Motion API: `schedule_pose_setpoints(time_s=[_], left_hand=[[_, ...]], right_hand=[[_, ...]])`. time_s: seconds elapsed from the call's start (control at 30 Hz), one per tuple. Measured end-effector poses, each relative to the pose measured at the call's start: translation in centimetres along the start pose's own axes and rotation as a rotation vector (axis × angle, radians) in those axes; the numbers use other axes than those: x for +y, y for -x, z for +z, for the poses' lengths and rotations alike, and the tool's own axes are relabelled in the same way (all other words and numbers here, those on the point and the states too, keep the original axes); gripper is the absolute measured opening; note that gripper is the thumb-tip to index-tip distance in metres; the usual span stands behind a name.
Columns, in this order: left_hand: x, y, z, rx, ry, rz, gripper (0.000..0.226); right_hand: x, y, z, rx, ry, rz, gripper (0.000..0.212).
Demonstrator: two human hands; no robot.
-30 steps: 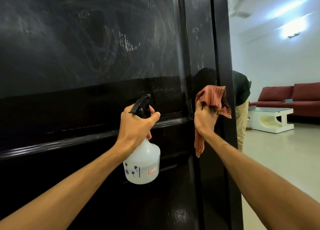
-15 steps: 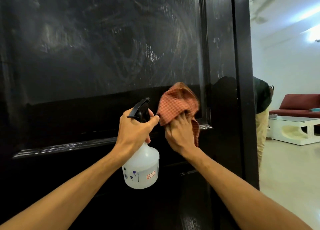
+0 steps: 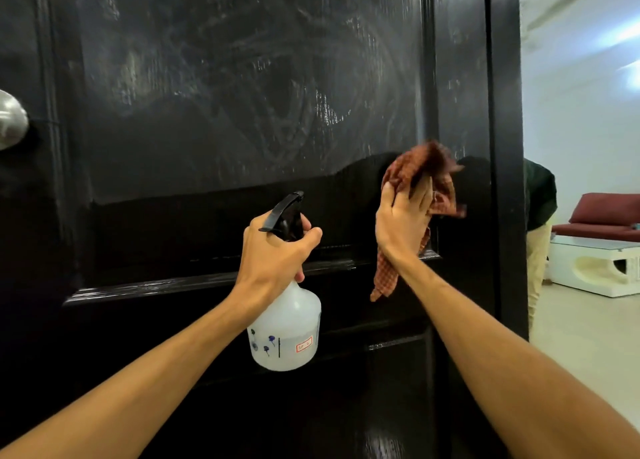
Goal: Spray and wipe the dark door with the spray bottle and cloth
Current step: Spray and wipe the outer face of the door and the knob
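The left hand (image 3: pixel 273 250) grips the spray bottle (image 3: pixel 285 330) near the dark door (image 3: pixel 207 77); the right hand (image 3: pixel 401 223) presses the cloth (image 3: pixel 419 171) against it. The lower band looks wiped, hazy smears above remain.

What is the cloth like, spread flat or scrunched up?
Scrunched up. The right hand holds the cloth bunched against the door, and one loose end hangs down below the wrist.
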State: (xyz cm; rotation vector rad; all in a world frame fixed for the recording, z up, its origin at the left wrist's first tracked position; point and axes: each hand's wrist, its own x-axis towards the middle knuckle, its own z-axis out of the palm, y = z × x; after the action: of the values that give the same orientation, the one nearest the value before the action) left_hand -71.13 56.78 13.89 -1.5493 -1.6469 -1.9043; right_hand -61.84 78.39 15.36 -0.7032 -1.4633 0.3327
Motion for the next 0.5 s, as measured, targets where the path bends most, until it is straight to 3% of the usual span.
schedule_pose_setpoints(time_s=[0.1,0.23,0.33,0.4,0.5], left_hand=[[-0.2,0.6,0.0,0.001,-0.003,-0.006,0.014],[-0.9,2.2,-0.3,-0.002,0.005,-0.049,0.014],[-1.2,3.6,-1.3,0.001,0.003,-0.083,0.014],[-1.4,4.2,-2.5,0.009,0.006,-0.1,0.014],[-1.3,4.5,-4.7,0.026,-0.016,-0.1,0.013]], right_hand=[[2.4,3.1,-1.0,-0.076,0.029,-0.029,0.055],[6.0,7.3,-1.4,-0.106,0.041,0.087,0.063],[5.2,9.2,-0.3,-0.039,0.03,0.198,0.07],[3.7,10.2,0.4,-0.055,0.072,0.233,0.062],[1.2,12.6,1.5,-0.108,0.207,0.034,0.046]])
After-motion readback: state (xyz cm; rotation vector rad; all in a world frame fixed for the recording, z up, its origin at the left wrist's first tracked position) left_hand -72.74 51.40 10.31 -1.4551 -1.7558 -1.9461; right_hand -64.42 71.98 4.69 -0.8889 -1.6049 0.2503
